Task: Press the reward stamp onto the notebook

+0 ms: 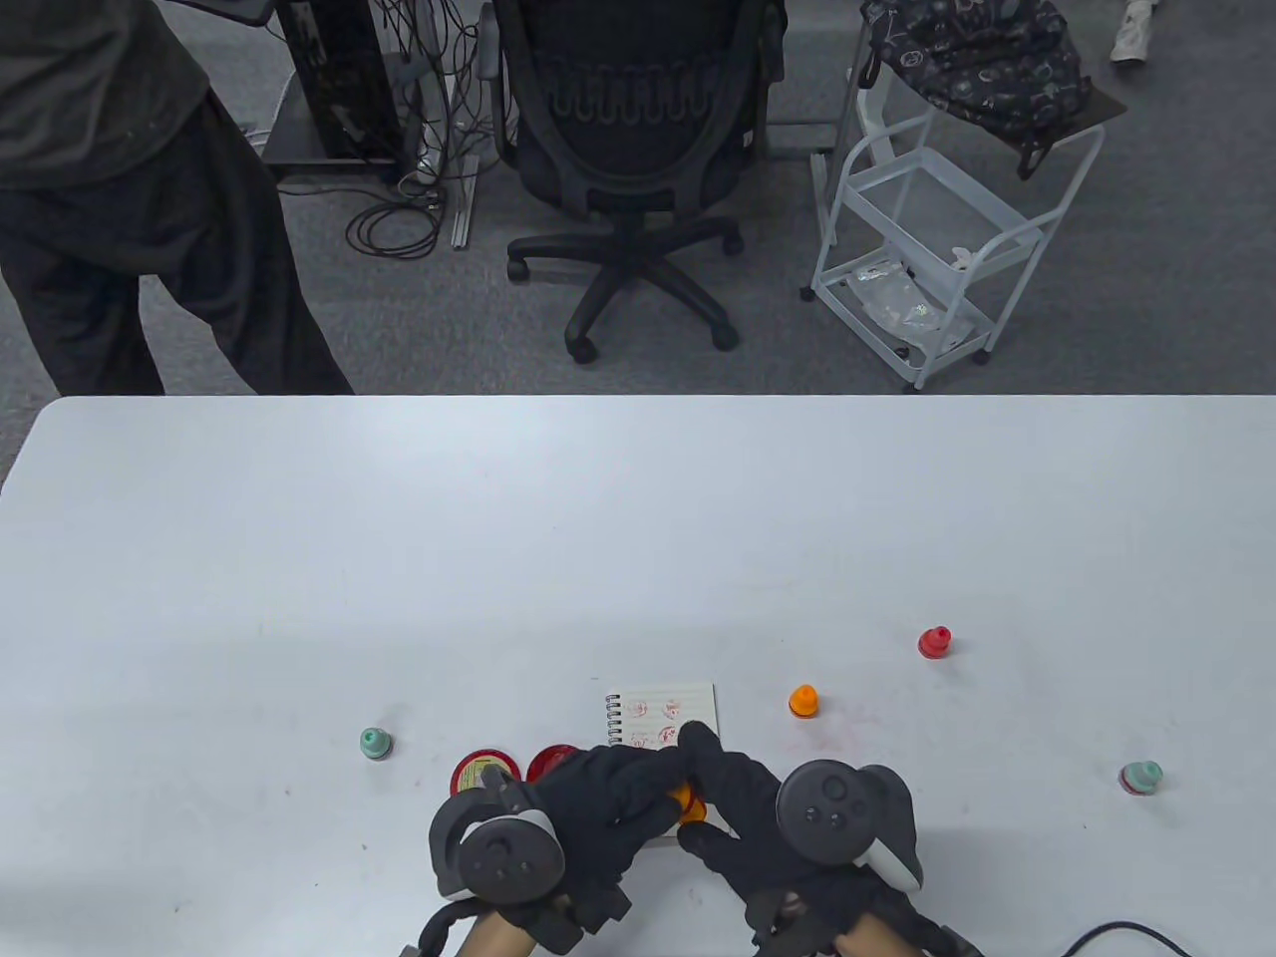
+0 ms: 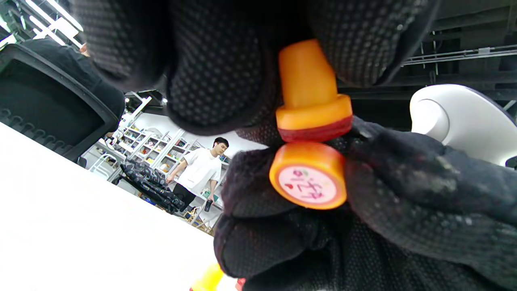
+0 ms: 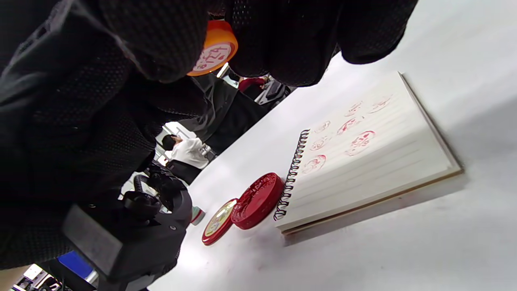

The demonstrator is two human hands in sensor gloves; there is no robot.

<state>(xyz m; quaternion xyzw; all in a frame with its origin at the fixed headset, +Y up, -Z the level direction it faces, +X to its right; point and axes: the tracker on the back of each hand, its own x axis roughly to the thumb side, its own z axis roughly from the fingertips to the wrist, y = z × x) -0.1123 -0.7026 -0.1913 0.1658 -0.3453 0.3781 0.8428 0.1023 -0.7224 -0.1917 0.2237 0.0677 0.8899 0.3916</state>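
My left hand [image 1: 653, 783] pinches an orange stamp [image 2: 311, 89] by its tapered handle, its red-rimmed base pointing down. My right hand [image 1: 710, 788] holds the stamp's round orange cap [image 2: 309, 176] with a pink label, tilted just under the base. The cap also shows in the right wrist view [image 3: 214, 50]. Both hands meet above the near edge of the spiral notebook [image 1: 678, 708], which lies open with several red prints on its lined page [image 3: 375, 161]. In the table view only a bit of orange [image 1: 686, 802] shows between the gloves.
An open red ink pad [image 1: 548, 763] and its lid [image 1: 483, 773] lie left of the notebook, partly under my left hand. Other stamps stand on the white table [image 1: 638, 518]: green [image 1: 375, 743], orange [image 1: 803, 700], red [image 1: 935, 642], teal [image 1: 1139, 777].
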